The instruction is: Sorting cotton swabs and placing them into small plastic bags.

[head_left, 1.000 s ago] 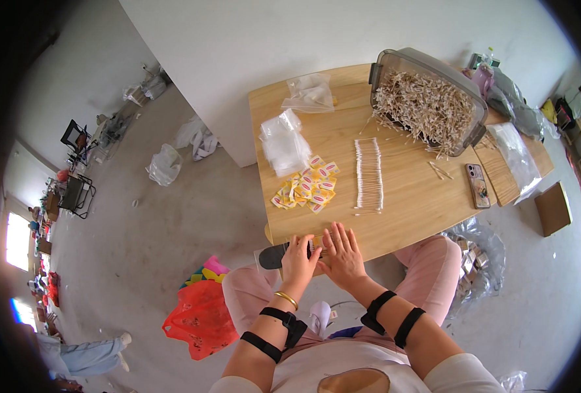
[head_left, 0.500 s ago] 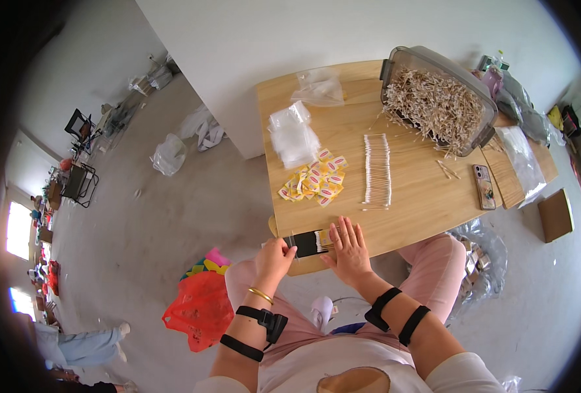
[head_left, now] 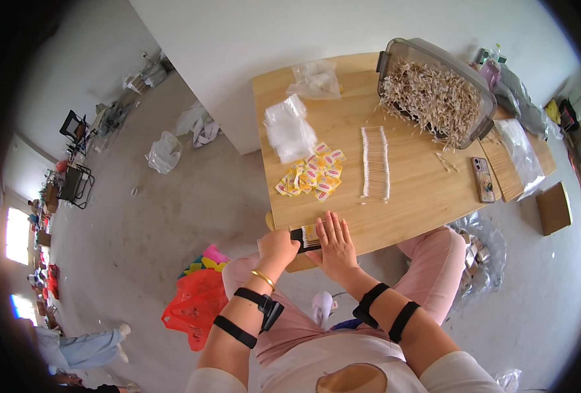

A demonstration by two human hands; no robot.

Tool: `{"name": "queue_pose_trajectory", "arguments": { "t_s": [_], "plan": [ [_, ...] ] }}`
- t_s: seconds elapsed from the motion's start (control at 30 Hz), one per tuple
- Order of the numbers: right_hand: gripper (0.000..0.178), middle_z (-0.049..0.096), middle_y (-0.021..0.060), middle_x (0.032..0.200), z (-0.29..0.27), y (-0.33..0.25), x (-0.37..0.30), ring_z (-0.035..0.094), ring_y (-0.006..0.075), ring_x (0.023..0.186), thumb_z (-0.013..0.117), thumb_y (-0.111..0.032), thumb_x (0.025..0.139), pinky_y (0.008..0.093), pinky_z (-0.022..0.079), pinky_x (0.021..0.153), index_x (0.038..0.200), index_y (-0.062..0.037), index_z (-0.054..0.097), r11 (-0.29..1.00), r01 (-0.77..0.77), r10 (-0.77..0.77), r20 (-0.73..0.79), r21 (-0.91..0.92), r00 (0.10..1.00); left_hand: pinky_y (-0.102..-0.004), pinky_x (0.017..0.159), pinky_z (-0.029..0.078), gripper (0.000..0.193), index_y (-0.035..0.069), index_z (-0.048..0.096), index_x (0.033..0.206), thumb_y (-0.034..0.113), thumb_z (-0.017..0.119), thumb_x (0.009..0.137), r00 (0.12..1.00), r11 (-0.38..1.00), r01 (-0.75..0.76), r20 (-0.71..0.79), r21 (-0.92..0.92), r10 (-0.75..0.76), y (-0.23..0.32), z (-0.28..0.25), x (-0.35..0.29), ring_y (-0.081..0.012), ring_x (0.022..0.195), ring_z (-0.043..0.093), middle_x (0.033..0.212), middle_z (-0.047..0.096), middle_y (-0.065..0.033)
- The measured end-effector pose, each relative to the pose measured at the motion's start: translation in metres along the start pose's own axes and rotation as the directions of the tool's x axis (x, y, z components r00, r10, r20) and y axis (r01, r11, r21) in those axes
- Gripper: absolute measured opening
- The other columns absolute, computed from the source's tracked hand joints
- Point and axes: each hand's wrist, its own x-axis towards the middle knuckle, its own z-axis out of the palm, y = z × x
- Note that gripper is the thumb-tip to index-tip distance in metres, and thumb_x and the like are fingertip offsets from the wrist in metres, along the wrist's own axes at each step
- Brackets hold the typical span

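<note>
At the table's near edge, my left hand (head_left: 278, 248) is closed around the left end of a flat black holder (head_left: 296, 236). Cotton swabs (head_left: 309, 236) lie in a row at the holder's right end, with something yellow among them. My right hand (head_left: 336, 247) lies flat with its fingers stretched out, its palm side over the right end of the swabs and hiding part of them. Beyond the hands, a neat column of cotton swabs (head_left: 375, 164) lies on the wooden table (head_left: 428, 190). Left of that column is a pile of small yellow and white cards (head_left: 312, 173).
Clear plastic bags (head_left: 289, 128) are stacked behind the cards. A grey bin (head_left: 416, 52) tipped toward me is full of loose swabs. A phone (head_left: 482, 180) lies near the right edge. A red bag (head_left: 199, 308) is on the floor to the left; a person's legs (head_left: 87, 347) show lower left.
The left hand has shifted slightly right and up along the black holder, covering more of it. The right hand has moved a little left, still flat. The whole view has shifted slightly.
</note>
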Motion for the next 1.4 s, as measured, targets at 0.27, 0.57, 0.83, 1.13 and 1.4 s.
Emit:
{"name": "queue_pose_trajectory", "arguments": {
  "t_s": [0.27,0.57,0.83,1.13,1.4],
  "plan": [
    [0.081,0.019,0.0195,0.167,0.004,-0.007,0.005,0.013,0.0318,0.157,0.049,-0.055,0.099,0.0492,0.01,0.127,0.158,-0.0044,0.028,0.999,0.05,-0.049,0.027,-0.021,0.998,-0.0432,0.062,0.052,0.023,0.004,0.068,0.078,0.026,0.067,0.082,0.992,0.899,0.025,-0.104,-0.438,-0.078,-0.018,0.018,-0.01,-0.0354,0.069,0.068,0.072,0.069,-0.0148],
    [0.081,0.017,0.0193,0.168,0.009,-0.027,0.009,0.012,0.0316,0.157,0.051,-0.052,0.098,0.0496,0.009,0.127,0.159,-0.0048,0.027,0.994,0.09,-0.089,0.023,-0.061,0.996,-0.0429,0.061,0.051,0.023,0.004,0.067,0.075,0.026,0.068,0.082,0.981,0.9,-0.056,-0.191,-0.433,-0.031,-0.012,0.015,-0.015,-0.0338,0.066,0.068,0.07,0.068,-0.0147],
    [0.089,0.016,0.0214,0.168,0.006,-0.041,0.007,0.012,0.0333,0.157,0.052,-0.058,0.096,0.0497,0.009,0.127,0.16,-0.0025,0.024,0.995,0.081,-0.085,0.058,0.066,0.995,-0.0461,0.074,0.055,0.034,0.004,0.064,0.101,0.025,0.076,0.077,0.84,0.966,-0.231,-0.525,-0.114,0.138,-0.027,0.018,-0.024,-0.0346,0.09,0.066,0.106,0.066,-0.0171],
    [0.101,0.016,0.0238,0.166,0.002,-0.031,0.011,0.011,0.0343,0.157,0.057,-0.062,0.092,0.05,0.008,0.127,0.158,0.0046,0.021,0.997,0.079,-0.079,0.079,-0.001,0.994,-0.0309,0.075,0.056,0.061,-0.002,0.054,0.123,0.024,0.088,0.08,0.953,0.069,0.129,0.104,-0.989,-0.285,-0.071,0.092,-0.025,-0.0148,0.09,0.065,0.105,0.064,-0.0058],
    [0.1,0.016,0.0241,0.166,0.004,-0.04,0.014,0.011,0.0339,0.157,0.057,-0.062,0.092,0.0482,0.011,0.127,0.156,0.0081,0.025,0.994,0.1,-0.095,0.11,-0.041,0.989,-0.0286,0.076,0.055,0.041,0.001,0.063,0.111,0.017,0.085,0.081,0.965,0.123,0.031,-0.002,-0.992,-0.261,-0.057,0.07,-0.031,-0.0118,0.086,0.066,0.098,0.069,-0.0045]
  ]
}}
